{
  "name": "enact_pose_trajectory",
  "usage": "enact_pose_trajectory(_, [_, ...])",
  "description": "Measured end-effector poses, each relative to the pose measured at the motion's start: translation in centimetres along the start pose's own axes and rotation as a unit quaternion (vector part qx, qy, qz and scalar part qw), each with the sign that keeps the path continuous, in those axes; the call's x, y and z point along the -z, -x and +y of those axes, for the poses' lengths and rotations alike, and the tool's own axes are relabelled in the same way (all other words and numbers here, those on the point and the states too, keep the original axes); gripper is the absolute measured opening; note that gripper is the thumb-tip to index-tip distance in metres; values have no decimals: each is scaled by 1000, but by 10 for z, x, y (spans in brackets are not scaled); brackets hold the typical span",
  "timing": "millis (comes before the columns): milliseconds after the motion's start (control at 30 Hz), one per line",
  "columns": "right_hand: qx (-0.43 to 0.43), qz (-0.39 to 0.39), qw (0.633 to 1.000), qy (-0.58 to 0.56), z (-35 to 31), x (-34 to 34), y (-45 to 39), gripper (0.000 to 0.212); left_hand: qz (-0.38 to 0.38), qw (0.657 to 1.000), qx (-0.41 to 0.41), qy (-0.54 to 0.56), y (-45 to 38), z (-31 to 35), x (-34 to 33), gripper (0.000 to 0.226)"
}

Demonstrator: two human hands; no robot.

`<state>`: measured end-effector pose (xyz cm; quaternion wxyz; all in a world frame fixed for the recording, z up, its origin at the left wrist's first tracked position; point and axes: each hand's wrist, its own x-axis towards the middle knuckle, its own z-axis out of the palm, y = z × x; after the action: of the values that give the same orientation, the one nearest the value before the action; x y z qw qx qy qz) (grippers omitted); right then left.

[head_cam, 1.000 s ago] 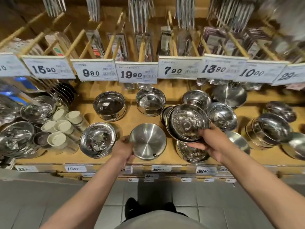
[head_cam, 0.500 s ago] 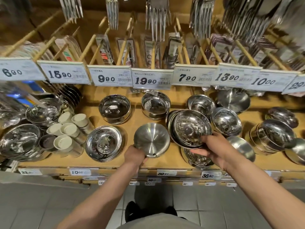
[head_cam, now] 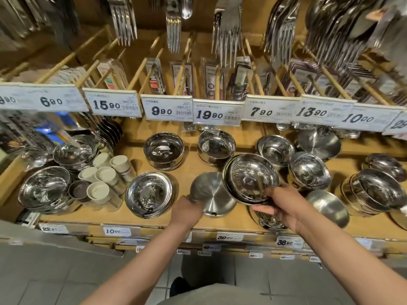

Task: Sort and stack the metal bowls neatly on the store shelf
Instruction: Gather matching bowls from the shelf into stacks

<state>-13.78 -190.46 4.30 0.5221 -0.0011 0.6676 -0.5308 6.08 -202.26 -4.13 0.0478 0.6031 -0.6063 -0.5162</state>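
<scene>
My right hand [head_cam: 283, 206] grips a small stack of shiny metal bowls [head_cam: 251, 178], tilted toward me above the wooden shelf [head_cam: 193, 166]. My left hand [head_cam: 187, 209] holds the near-left rim of an upside-down brushed metal bowl [head_cam: 212, 194] at the shelf's front middle, just left of the held stack. A further bowl stack [head_cam: 269, 220] sits under my right hand, mostly hidden. Other bowls stand around: a wide stack [head_cam: 149, 193] at the left, two deep bowls [head_cam: 164, 149] [head_cam: 217, 146] behind, and round bowls [head_cam: 309, 170] on the right.
White cups [head_cam: 103, 175] lie on their sides at the left beside more bowl stacks [head_cam: 44, 188]. Larger bowls [head_cam: 374, 190] crowd the right end. Price tags [head_cam: 217, 114] line the upper rail, with forks [head_cam: 174, 29] hanging above. Grey floor tiles lie below.
The view has tilted up slightly, so everything sits lower in frame. Both hands keep their hold; the held stack has drawn a little closer to the upside-down bowl.
</scene>
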Motion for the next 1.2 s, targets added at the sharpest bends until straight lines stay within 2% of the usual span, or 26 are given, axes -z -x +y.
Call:
enact_pose_trajectory(67, [-3, -15, 1000, 4, -1, -9, 2, 23, 18, 999, -31, -30, 16, 10, 10, 20])
enact_pose_trajectory(100, [-6, -23, 1000, 9, -1, -15, 2, 21, 8, 999, -34, 5, 23, 16, 16, 21])
enact_pose_trajectory(133, [-10, -32, 999, 15, -2, -22, 4, 21, -22, 996, -32, 74, 29, 22, 23, 24])
enact_pose_trajectory(200, [-14, -49, 998, 25, -1, -36, 7, 27, -120, 964, -36, 233, 40, 35, 35, 34])
enact_pose_trajectory(300, [-16, -91, 995, 48, 2, -57, 14, 21, -175, 927, -57, 326, 51, 40, 51, 44])
enact_pose_trajectory(400, [-19, -122, 989, 84, 5, -75, 20, 18, -144, 921, -39, 361, 54, 31, 62, 43])
enact_pose_trajectory(567, [-22, -168, 969, 178, 6, -90, 24, 15, -78, 932, -62, 348, 51, 14, 79, 35])
enact_pose_trajectory(733, [61, -129, 967, 209, 2, -98, 19, 38, -39, 938, -85, 334, 51, 8, 91, 27])
enact_pose_trajectory(833, [84, -113, 966, 217, -3, -98, 20, 37, -14, 945, -85, 315, 49, 4, 99, 26])
enact_pose_trajectory(1000, [64, -94, 985, 127, -7, -93, 21, 32, -17, 933, -57, 354, 43, -7, 122, 26])
enact_pose_trajectory(1200, [50, -29, 998, 40, -4, -82, 18, 21, -21, 915, -46, 401, 33, -20, 154, 23])
